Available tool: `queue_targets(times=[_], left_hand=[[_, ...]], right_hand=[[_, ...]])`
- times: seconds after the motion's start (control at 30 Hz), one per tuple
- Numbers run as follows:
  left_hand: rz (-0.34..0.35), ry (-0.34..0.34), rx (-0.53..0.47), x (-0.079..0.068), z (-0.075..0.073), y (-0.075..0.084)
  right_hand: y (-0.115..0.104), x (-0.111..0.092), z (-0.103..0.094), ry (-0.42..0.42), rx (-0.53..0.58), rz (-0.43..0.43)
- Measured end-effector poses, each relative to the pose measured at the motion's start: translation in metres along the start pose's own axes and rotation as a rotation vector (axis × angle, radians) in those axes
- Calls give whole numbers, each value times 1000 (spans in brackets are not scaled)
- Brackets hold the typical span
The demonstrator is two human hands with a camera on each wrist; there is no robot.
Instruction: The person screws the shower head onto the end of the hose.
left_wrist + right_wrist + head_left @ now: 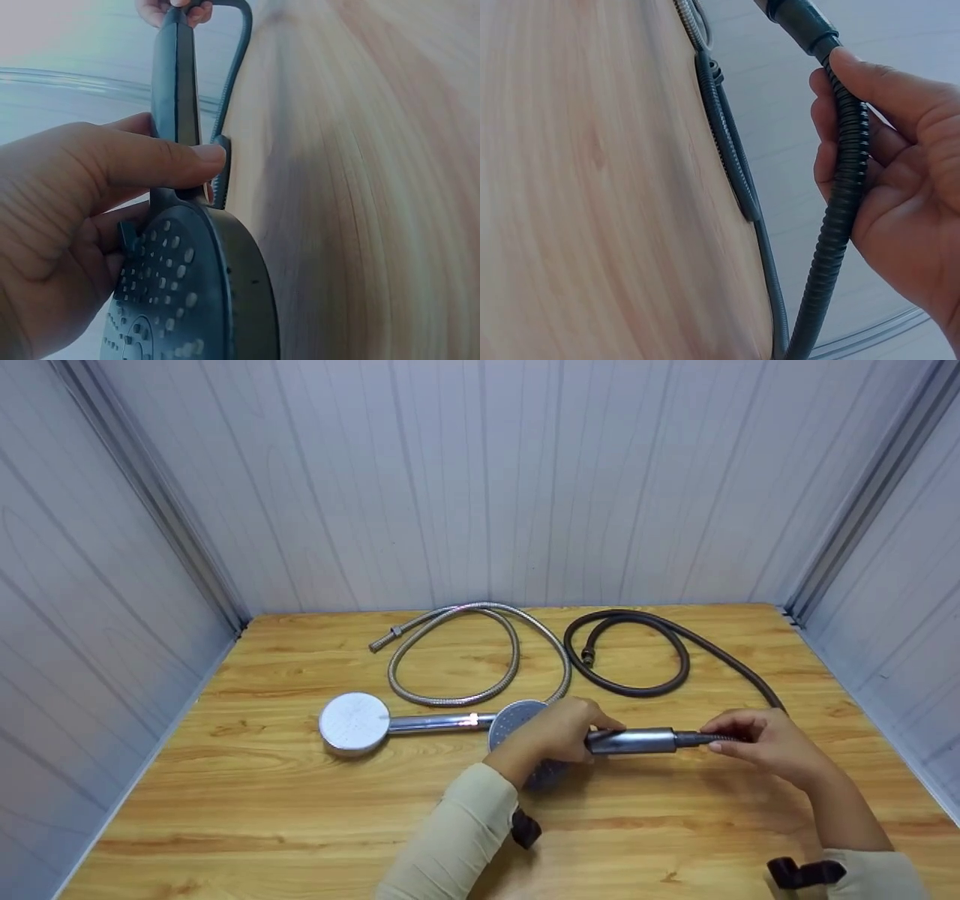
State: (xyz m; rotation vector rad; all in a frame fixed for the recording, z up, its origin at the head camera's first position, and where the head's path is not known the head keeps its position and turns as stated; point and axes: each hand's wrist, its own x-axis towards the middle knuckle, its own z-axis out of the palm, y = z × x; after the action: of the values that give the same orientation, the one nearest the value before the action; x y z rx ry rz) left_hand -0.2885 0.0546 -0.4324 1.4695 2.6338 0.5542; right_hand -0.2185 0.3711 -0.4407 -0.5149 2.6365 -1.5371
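My left hand (566, 727) grips a dark grey shower head (176, 277) at the neck, thumb across the front of the handle (634, 741). In the left wrist view its nozzle face is turned toward the camera. At the handle's far end, my right hand (772, 744) pinches the black ribbed shower hose (844, 172) just below its connector (802, 26). Thumb and fingertips lie round the hose there, and connector and handle are in line. From that hand the hose runs back to a coil on the table, its other end fitting (588, 657) lying inside the loop.
A chrome shower head (354, 724) lies on the wooden table (300, 825) at the left, its handle reaching behind the dark head. Behind it is a coiled silver hose (454, 701). White panel walls (480, 487) enclose the back and both sides.
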Motion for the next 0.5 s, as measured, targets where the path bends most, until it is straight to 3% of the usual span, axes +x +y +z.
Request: queue_targets(times=[0.3,0.5], left_hand=[[-44,-38,69,13,5,2],[-37,-30,115,23,9,0]], right_hand=[[13,3,-5,21,-59,48],[19,7,-10,22,-111,103]])
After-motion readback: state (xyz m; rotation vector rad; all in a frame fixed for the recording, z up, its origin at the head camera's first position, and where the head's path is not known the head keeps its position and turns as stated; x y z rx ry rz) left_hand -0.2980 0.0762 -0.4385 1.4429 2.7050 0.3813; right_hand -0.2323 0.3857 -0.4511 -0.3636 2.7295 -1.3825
